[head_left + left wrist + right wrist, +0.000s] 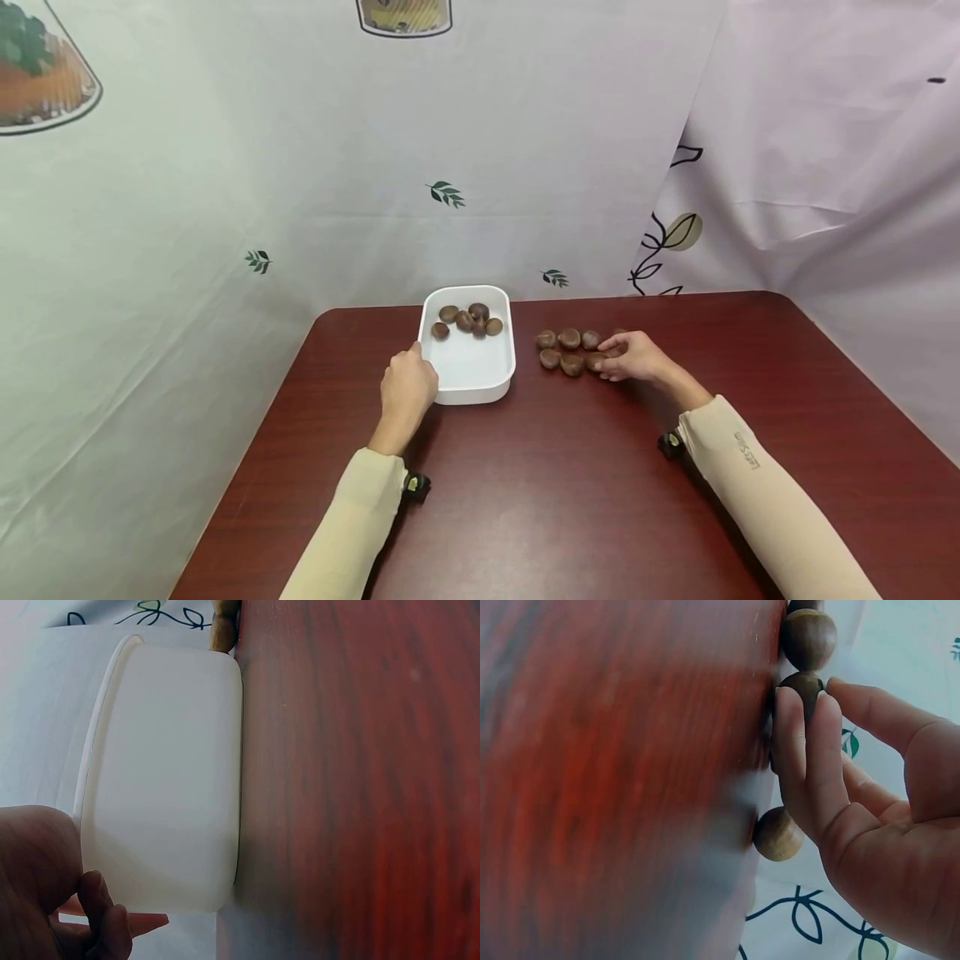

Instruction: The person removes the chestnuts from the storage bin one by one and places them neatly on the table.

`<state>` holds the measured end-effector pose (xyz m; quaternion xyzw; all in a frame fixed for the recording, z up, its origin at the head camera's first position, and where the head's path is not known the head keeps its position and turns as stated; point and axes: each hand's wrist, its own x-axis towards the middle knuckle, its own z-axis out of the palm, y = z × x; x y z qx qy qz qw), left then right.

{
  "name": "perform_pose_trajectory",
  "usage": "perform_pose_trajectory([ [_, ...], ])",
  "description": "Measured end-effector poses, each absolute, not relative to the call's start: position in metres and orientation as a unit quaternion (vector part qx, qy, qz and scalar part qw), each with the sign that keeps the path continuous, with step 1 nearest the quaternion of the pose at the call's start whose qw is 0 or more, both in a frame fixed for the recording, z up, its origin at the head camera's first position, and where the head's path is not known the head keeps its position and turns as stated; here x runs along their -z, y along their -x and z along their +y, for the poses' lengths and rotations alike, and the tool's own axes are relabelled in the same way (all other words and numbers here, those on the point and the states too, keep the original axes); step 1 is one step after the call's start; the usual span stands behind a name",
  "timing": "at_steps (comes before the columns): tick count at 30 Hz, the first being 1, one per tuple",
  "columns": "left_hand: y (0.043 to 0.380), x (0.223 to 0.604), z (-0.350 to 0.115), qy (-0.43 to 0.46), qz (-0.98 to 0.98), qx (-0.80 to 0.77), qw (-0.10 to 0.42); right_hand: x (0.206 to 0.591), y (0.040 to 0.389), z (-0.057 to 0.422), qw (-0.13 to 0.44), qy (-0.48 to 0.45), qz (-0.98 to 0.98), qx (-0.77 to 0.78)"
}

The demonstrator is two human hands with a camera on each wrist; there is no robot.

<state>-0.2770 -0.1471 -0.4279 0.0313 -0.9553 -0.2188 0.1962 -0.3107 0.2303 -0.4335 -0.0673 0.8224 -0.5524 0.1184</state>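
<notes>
Nearest, two pale sleeves (352,517) reach in over a reddish-brown table (525,500), a small dark device (417,487) at the left wrist and a similar one (671,444) at the right. Hands well apart, each on its own object. Left hand (408,383) grips the rim of a white tray (472,394) at its near left side, fingers curled against the outer wall in the left wrist view; tray sits flat on the table. Right hand (633,358), to the right of it, pinches one chestnut (802,690) between thumb and fingers; whether it is clear of the table, cannot tell. Loose chestnuts (572,365) lie in two short rows right of the tray, the pinched one at the right of the nearer row; some partly hidden by the hand. Further back, a cluster of chestnuts (464,321) in the far half of the tray, one slightly apart at left. Beyond the table edge, a whitish cloth (525,125) printed with green leaf sprigs (446,194), creased at right.
</notes>
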Motion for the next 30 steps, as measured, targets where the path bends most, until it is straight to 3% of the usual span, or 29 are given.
perform_pose_trajectory([
  [21, 0.279, 0.431, -0.149, -0.025, -0.953, 0.218, 0.207, 0.423, 0.307, 0.239, 0.118, 0.043, 0.834, 0.537],
  [30, 0.281, 0.431, -0.149, -0.031, -0.957, 0.215, 0.191, 0.400, 0.303, 0.217, 0.020, 0.037, 0.927, 0.374],
])
